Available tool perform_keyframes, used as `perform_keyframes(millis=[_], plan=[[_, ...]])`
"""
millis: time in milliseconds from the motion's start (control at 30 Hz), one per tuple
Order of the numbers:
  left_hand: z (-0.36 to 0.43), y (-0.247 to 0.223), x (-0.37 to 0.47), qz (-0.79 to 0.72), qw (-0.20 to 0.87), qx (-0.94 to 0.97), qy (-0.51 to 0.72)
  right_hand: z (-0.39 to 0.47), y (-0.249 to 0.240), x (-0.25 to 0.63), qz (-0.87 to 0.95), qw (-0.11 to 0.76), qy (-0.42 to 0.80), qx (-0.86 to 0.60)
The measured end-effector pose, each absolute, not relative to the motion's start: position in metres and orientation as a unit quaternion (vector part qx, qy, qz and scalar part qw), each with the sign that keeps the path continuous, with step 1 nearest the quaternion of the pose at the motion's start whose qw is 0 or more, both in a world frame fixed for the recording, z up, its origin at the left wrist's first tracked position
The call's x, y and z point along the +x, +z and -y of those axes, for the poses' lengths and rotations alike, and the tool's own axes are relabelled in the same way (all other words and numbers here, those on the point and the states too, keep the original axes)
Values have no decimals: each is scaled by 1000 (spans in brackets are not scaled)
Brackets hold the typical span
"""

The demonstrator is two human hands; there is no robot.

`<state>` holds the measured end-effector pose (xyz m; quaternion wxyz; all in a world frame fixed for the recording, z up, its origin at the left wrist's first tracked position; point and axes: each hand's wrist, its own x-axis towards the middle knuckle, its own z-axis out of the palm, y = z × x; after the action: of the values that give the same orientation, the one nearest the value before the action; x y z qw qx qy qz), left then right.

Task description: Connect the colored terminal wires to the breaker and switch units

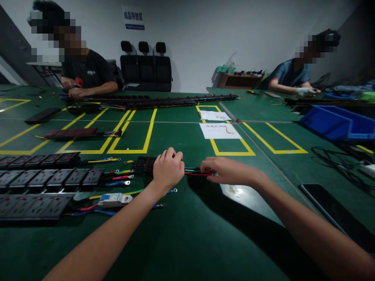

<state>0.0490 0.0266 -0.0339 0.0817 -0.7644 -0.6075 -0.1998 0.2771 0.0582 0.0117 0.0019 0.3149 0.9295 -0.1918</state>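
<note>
My left hand is closed over the right end of a short black socket module. Red, blue and green wires run out from under it to the right. The fingers of my right hand are pinched round the far ends of these wires. To the left lie rows of black socket strips with coloured leads and ring terminals. A white and blue breaker rests among the leads, near my left forearm.
A phone lies at the right, with black cables and a blue bin behind it. Paper sheets lie ahead. Two people sit across the green table, with long black strips before the left one.
</note>
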Motion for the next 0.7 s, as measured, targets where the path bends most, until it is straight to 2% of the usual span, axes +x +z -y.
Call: perform_keyframes(millis=[200, 400, 567, 700], plan=[[-27, -34, 49, 608, 74, -765, -200, -66, 17, 283, -925, 18, -210, 315], [-28, -33, 49, 606, 75, -766, -201, -76, 21, 292, -902, -37, -189, 385], [-28, -33, 48, 601, 77, -768, -208, -76, 14, 292, -906, 24, -234, 351], [-28, -32, 48, 599, 76, -769, -210, -72, 10, 290, -917, 34, -211, 338]])
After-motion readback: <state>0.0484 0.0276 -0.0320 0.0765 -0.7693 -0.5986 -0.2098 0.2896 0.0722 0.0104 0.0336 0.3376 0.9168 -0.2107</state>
